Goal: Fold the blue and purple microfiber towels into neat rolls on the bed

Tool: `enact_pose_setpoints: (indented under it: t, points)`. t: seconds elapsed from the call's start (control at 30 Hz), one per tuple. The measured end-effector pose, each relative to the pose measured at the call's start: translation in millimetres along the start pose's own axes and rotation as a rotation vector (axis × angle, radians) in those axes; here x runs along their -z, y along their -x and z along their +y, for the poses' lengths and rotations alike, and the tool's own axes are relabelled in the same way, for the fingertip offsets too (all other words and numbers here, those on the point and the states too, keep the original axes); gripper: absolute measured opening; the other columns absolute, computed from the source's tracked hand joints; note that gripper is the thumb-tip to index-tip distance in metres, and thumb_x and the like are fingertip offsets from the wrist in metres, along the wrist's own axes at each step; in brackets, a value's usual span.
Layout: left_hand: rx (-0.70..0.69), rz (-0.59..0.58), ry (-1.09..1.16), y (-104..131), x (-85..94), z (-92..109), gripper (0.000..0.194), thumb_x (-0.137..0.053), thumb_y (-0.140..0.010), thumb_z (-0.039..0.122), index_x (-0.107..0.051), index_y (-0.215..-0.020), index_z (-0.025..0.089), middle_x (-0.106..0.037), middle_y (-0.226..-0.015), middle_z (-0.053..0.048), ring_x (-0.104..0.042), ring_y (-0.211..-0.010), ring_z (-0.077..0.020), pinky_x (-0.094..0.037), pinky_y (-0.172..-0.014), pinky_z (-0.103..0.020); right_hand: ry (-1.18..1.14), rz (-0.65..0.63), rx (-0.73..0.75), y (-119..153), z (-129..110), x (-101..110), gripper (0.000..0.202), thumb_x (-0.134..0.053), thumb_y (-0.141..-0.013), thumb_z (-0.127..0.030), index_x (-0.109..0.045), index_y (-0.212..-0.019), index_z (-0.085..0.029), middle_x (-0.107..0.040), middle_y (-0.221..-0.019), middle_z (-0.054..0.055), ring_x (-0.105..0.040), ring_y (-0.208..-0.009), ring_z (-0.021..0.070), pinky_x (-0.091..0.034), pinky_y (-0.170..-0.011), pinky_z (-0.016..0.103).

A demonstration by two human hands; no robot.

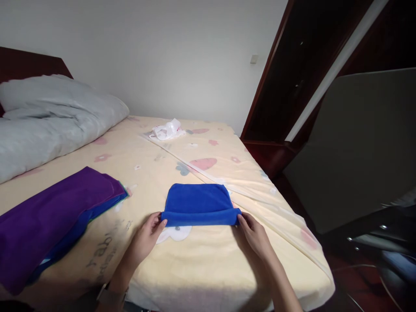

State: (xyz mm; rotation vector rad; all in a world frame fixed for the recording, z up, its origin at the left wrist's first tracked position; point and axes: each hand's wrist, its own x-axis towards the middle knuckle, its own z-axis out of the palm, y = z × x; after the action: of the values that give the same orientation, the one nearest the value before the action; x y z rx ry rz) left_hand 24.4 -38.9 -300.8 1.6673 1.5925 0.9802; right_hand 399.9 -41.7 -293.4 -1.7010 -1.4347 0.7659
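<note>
A blue towel [199, 198] lies on the bed in front of me, its near edge folded or rolled over into a thick band. My left hand [147, 236] pinches the left end of that band between thumb and fingers. At the right end, my right hand [255, 234] grips the band the same way. The far part of the towel lies flat. Off to the left rests a stack of purple cloth [61, 208] with blue cloth [76, 232] showing under it; neither hand touches it.
The bed's cream sheet [208, 264] has printed carrots and flowers. A crumpled white plastic bag [168, 130] sits toward the back. A grey quilt [58, 117] is heaped at the left. Beyond the bed's right edge stand a dark wooden cabinet [292, 65] and a grey panel [360, 147].
</note>
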Motion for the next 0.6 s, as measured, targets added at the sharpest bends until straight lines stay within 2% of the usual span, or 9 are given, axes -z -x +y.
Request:
enact_pose_setpoints:
  t: [0.1,0.2,0.37,0.47,0.6]
  points:
    - [0.004,0.063,-0.083,-4.1,-7.9,1.2,0.041,-0.050,-0.091,0.054,-0.065,-0.105,0.019,-0.071,-0.104,-0.011,-0.070,-0.094,-0.0235,-0.055,-0.084,-0.033,0.071,0.048,-0.018,-5.3,-4.6,-6.4,0.049,-0.043,-0.093,-0.055,-0.072,-0.111,-0.020,-0.074,-0.116,0.010,-0.067,-0.110,0.0292,-0.051,-0.090,0.034]
    - [-0.016,0.106,-0.195,-7.1,-8.7,6.3,0.042,-0.049,-0.091,0.056,-0.067,-0.090,0.018,-0.070,-0.098,-0.011,-0.068,-0.090,-0.0237,-0.053,-0.082,-0.033,0.084,0.064,-0.049,-7.3,-8.9,-13.3,0.051,-0.042,-0.093,-0.056,-0.069,-0.121,-0.022,-0.072,-0.120,0.009,-0.067,-0.111,0.0293,-0.051,-0.089,0.035]
    - [0.071,0.113,-0.182,-8.3,-5.7,13.3,0.038,-0.049,-0.090,0.055,-0.063,-0.083,0.021,-0.071,-0.081,-0.005,-0.068,-0.074,-0.0204,-0.050,-0.067,-0.028,0.075,0.111,-0.107,-11.9,-10.8,-21.4,0.052,-0.044,-0.091,-0.057,-0.068,-0.119,-0.020,-0.074,-0.116,0.011,-0.069,-0.104,0.0294,-0.051,-0.084,0.036]
    - [0.100,0.107,-0.081,-9.7,-10.2,12.9,0.040,-0.052,-0.088,0.059,-0.058,-0.078,0.021,-0.069,-0.073,-0.002,-0.068,-0.070,-0.0201,-0.051,-0.064,-0.028,0.142,0.111,-0.155,-14.0,-11.3,-23.7,0.052,-0.044,-0.091,-0.060,-0.067,-0.117,-0.022,-0.076,-0.103,0.011,-0.071,-0.094,0.0300,-0.052,-0.076,0.036]
    - [0.141,0.143,0.237,-15.8,-21.3,11.4,0.045,-0.060,-0.078,0.065,-0.052,-0.075,0.021,-0.069,-0.072,-0.003,-0.072,-0.075,-0.0226,-0.056,-0.068,-0.031,0.113,0.136,-0.123,-12.8,-14.2,-25.8,0.047,-0.044,-0.091,-0.059,-0.062,-0.118,-0.026,-0.075,-0.095,0.008,-0.071,-0.085,0.0272,-0.050,-0.071,0.034]
